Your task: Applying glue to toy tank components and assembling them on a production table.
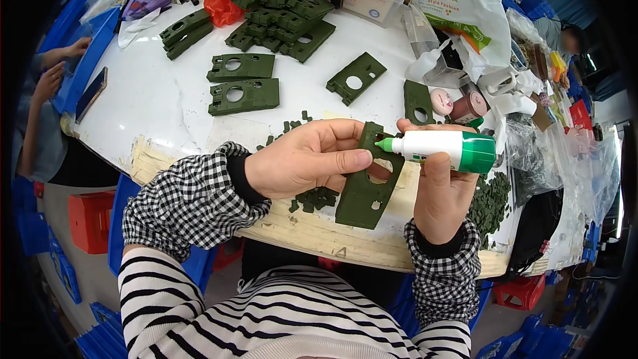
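- Your left hand (292, 163) pinched a green plastic part (359, 201), thumb to fingers, over the white table (176, 86).
- Your right hand (440, 199) curled around a white-and-green bottle (432, 144), nozzle (387, 145) at the part's upper end.
- Beyond, similar parts (286, 16) lay piled.

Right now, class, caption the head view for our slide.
Left hand holds a dark-green part while right hand points a white-and-green bottle at it over a cluttered white table.
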Demonstrator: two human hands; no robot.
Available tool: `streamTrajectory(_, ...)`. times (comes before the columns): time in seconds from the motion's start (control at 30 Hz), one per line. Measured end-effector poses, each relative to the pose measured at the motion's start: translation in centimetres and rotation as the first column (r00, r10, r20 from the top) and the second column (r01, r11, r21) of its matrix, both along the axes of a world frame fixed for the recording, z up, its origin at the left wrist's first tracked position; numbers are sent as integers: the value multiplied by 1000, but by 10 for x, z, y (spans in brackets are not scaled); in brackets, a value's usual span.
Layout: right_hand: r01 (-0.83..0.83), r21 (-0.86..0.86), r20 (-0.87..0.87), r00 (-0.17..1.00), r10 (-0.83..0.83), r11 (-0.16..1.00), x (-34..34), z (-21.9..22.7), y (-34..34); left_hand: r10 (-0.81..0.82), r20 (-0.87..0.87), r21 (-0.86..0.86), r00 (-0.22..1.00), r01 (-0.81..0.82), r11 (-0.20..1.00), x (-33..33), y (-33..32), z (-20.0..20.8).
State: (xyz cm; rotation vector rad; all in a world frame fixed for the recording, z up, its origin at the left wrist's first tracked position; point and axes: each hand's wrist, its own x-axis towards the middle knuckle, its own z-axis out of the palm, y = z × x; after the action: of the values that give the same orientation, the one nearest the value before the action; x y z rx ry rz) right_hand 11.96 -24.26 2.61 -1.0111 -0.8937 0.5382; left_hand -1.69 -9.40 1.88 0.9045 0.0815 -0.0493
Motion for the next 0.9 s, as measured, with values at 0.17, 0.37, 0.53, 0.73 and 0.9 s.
streamTrajectory(0.17, -3, 3, -15, 1000, 3, 1000, -1, 0, 0, 2, -8, 12, 1000, -2, 1000, 0, 0, -1)
streamTrajectory(0.37, 2, -16, 2, 1000, -2, 1000, -1, 2, -1, 0, -12, 18, 1000, 0, 1000, 0, 1, -3)
streamTrajectory(0.53, 7, -23, 19, 1000, -7, 1000, -1, 2, -1, 5, -15, 8, 1000, -5, 1000, 0, 0, -2)
streamTrajectory(0.73, 58, 67, -53, 997, -54, 996, 1, -1, -2, 2, -2, 13, 1000, -2, 1000, 1, 2, -3)
streamTrajectory(0.9, 82, 23, 33, 996, -83, 996, 9, 1, -4, 30, -5, 33, 1000, -29, 999, 0, 2, -2)
